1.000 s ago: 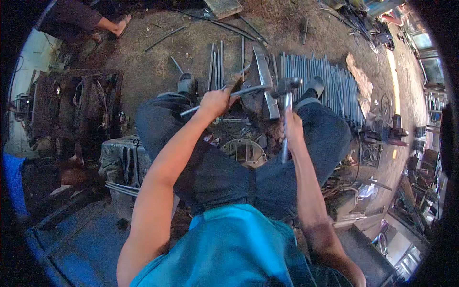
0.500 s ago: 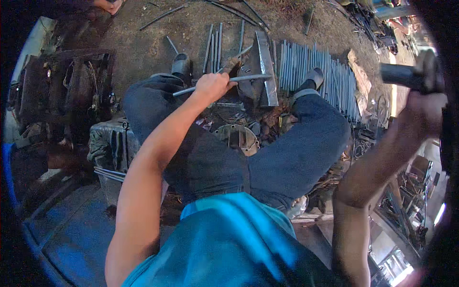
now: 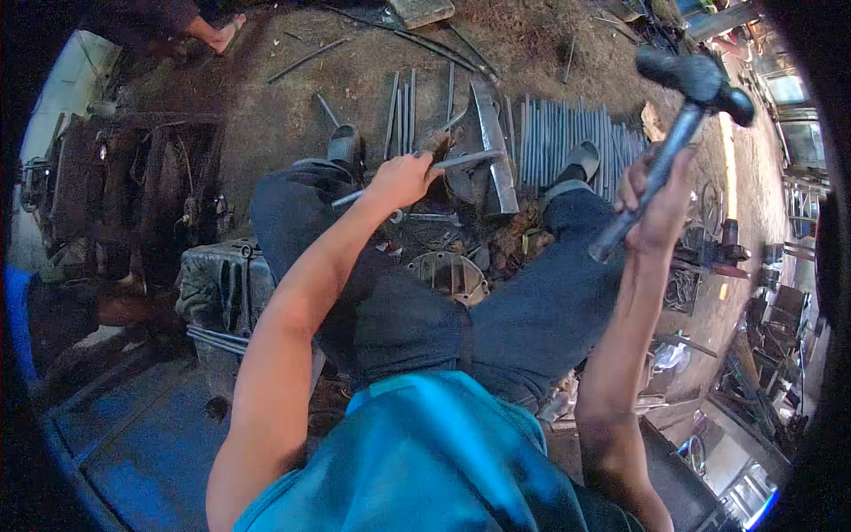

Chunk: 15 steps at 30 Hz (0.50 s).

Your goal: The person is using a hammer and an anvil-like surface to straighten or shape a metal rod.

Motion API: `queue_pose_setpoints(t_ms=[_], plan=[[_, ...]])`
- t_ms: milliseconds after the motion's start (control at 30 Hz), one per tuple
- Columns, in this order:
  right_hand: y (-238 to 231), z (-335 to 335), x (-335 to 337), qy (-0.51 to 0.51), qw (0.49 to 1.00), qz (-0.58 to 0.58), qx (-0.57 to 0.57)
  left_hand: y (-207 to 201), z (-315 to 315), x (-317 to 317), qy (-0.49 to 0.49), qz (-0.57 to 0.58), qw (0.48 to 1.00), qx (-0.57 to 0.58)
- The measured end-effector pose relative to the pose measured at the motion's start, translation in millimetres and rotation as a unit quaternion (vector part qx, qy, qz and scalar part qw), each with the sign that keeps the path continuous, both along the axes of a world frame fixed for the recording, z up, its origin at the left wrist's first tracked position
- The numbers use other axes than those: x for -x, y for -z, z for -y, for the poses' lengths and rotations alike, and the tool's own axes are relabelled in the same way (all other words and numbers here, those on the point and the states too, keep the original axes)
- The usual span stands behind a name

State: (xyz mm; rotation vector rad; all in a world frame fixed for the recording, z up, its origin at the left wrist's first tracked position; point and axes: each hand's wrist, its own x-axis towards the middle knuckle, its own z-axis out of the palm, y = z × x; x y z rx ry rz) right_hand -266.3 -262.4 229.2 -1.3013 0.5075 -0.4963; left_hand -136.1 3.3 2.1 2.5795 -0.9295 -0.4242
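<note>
My left hand [image 3: 402, 183] is closed round a grey metal rod [image 3: 472, 160]. The rod's far end lies on the bright top of a narrow steel anvil [image 3: 494, 146] between my feet; its other end sticks out past my wrist on the left. On the right, my right hand [image 3: 658, 197] grips the handle of a hammer [image 3: 700, 82], its dark head raised well above the ground and apart from the rod. Beyond the left hand, a thin piece leans toward the anvil, partly hidden by the fingers.
Many grey rods [image 3: 554, 133] lie side by side right of the anvil, with several more [image 3: 402, 111] on the dirt ahead. A round metal casting [image 3: 448, 273] sits between my legs. Left of me stands a worn metal block [image 3: 226, 284]. Another person's foot [image 3: 229, 34] shows at far left.
My right hand has brought the hammer inward from the far right edge, and its head now points up and away. The left hand still holds the rod on the anvil.
</note>
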Motion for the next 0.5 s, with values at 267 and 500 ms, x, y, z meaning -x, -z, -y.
queue_pose_setpoints(t_ms=[267,500], plan=[[120.3,-27.1,33.3,0.048,0.997,-0.035,0.050,2.0,7.7,-2.9,0.033,0.030,0.998,-0.032],[137.2,-44.8,40.8,-0.060,0.971,-0.233,-0.008,2.3,15.6,-0.5,0.007,-0.001,0.999,-0.039]])
